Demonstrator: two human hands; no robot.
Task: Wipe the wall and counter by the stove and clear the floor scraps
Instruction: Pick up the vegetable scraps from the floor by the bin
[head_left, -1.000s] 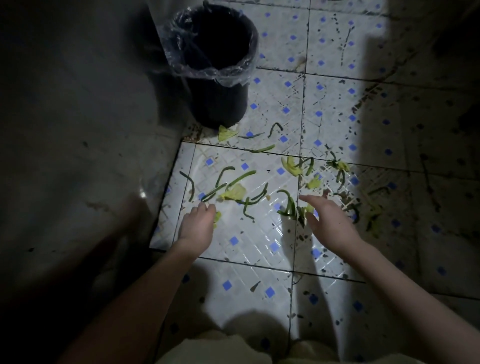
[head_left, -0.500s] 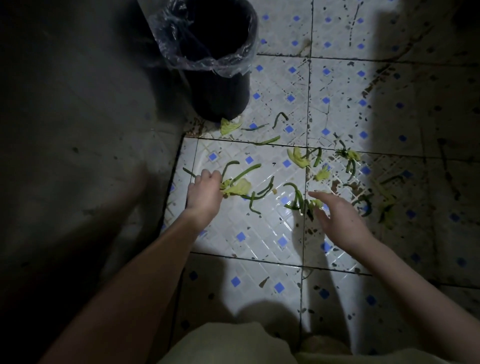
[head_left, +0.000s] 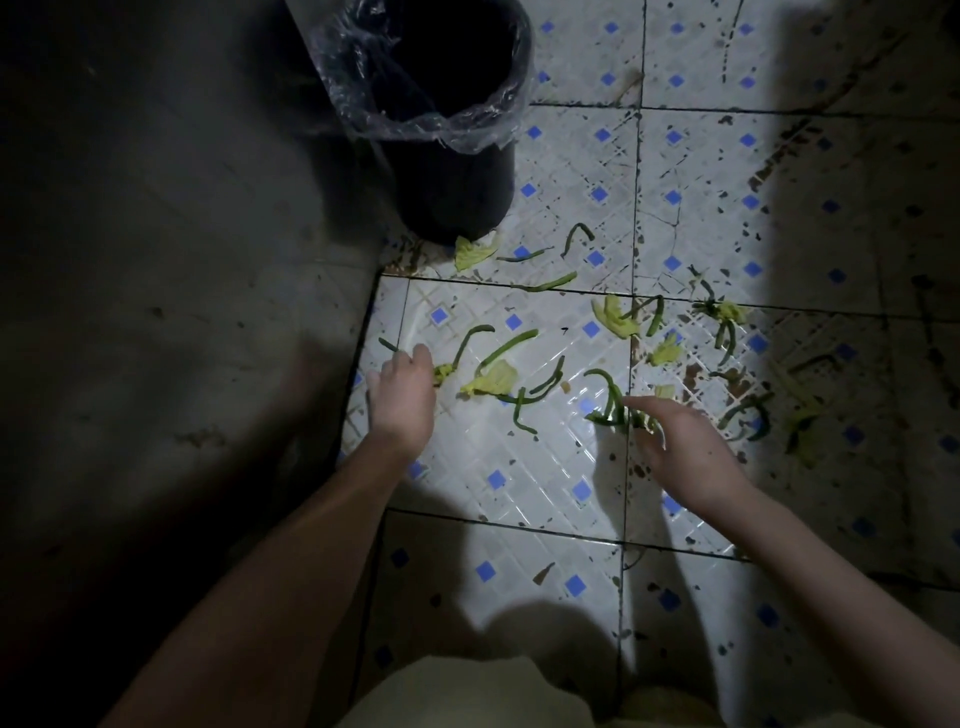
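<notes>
Green bean pieces (head_left: 506, 347) and yellow-green leaf scraps (head_left: 493, 382) lie scattered over the white tiled floor (head_left: 519, 467) with blue dots. My left hand (head_left: 402, 397) is down on the floor at the left end of the scatter. Its fingers curl over a thin green stem (head_left: 387, 344), and a small yellow-green bit (head_left: 442, 372) sits at its thumb side. My right hand (head_left: 680, 447) hovers low with fingers stretched out over a clump of bean pieces (head_left: 608, 410), holding nothing that I can see.
A black bin (head_left: 457, 171) lined with a clear plastic bag stands at the back left, against a dark grey wall (head_left: 182, 260). More scraps (head_left: 727, 322) trail off right into shadow. My knees show at the bottom edge.
My left hand has slid forward and left along the floor to the thin stem by the wall. The right hand has stayed over the bean clump. The view has shifted slightly forward.
</notes>
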